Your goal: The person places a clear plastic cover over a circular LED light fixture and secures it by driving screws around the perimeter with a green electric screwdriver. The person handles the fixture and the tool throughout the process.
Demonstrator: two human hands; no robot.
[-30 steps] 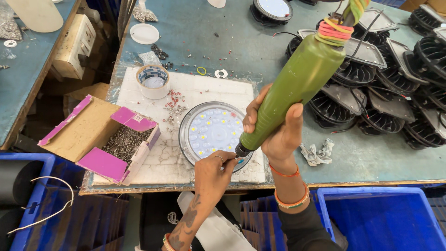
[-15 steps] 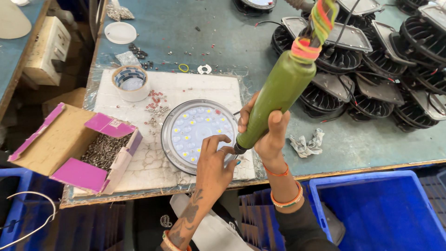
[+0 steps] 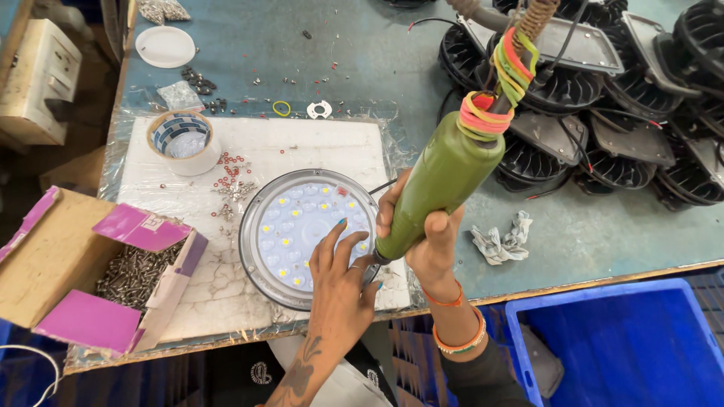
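While right hand (image 3: 430, 241) grips one green screwdriver (image 3: 445, 177), left hand (image 3: 339, 275) presses one round lamp (image 3: 305, 230), fingers spread

Bare white mat (image 3: 302, 151) lies open behind the round lamp (image 3: 302, 234), up to the tape roll (image 3: 183, 142) at its far left corner. The screw box (image 3: 98, 279) crowds the left side, and stacked black housings (image 3: 603, 143) wall off the right.

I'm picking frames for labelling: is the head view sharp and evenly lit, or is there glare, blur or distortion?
Head view: lighting is even and soft, shadows faint. The right hand, the green screwdriver and the round lamp under the left hand are sharp. Mild glare on the plastic sheet; the wide lens bends the table edge.
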